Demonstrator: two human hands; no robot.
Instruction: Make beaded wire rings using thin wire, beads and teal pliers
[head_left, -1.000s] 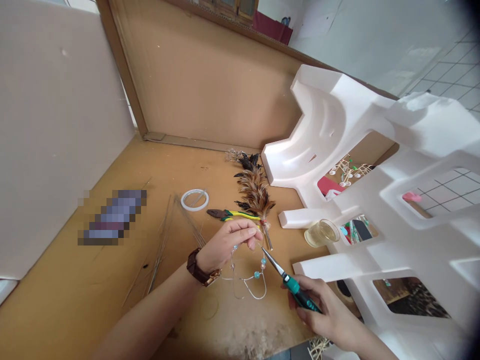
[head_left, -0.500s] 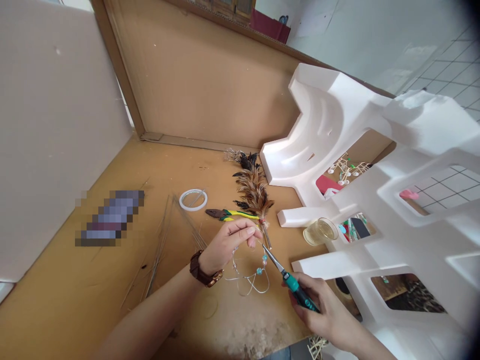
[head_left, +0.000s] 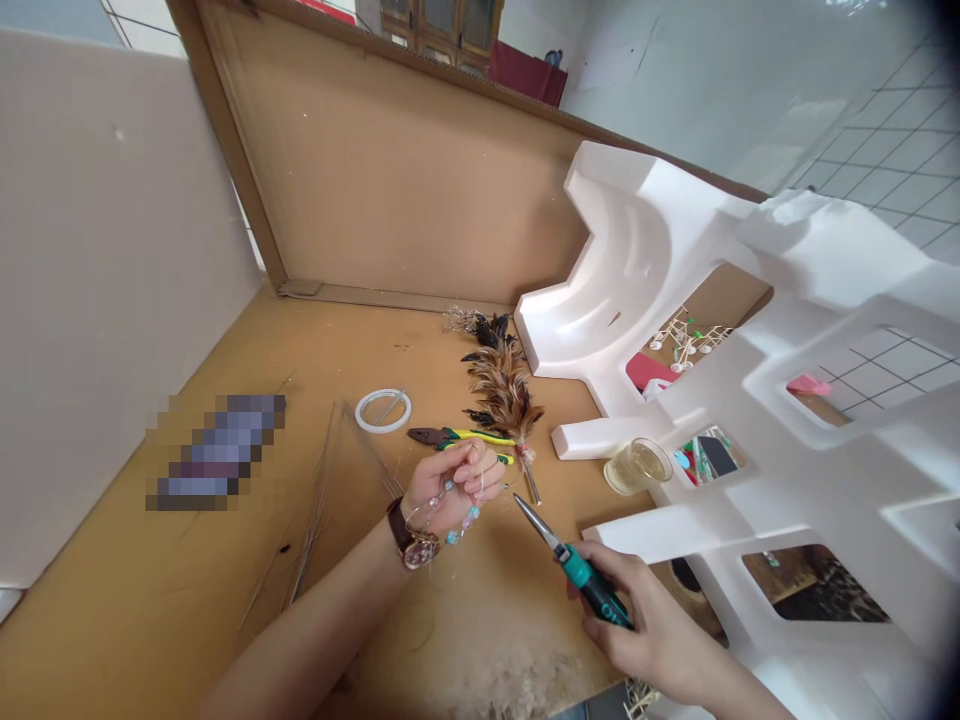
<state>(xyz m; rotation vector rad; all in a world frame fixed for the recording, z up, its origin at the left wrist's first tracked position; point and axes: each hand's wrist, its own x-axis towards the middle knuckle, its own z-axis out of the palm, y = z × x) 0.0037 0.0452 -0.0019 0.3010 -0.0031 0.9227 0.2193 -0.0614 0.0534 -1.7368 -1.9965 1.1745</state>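
Biggest worry here: the beaded strand [head_left: 452, 537] drapes across the left palm down by the watch [head_left: 418, 552], so a loop could snag on it, or the thin wire could kink if tugged. The left hand [head_left: 459, 484] curls in, seemingly pinching the wire; the right hand [head_left: 641, 615] is wrapped around the needle-nose pliers [head_left: 576, 566]. Compared with half a second ago, the left palm's rolled into view, the strand isn't dangling below, and the plier tips sit clear of the fingers.
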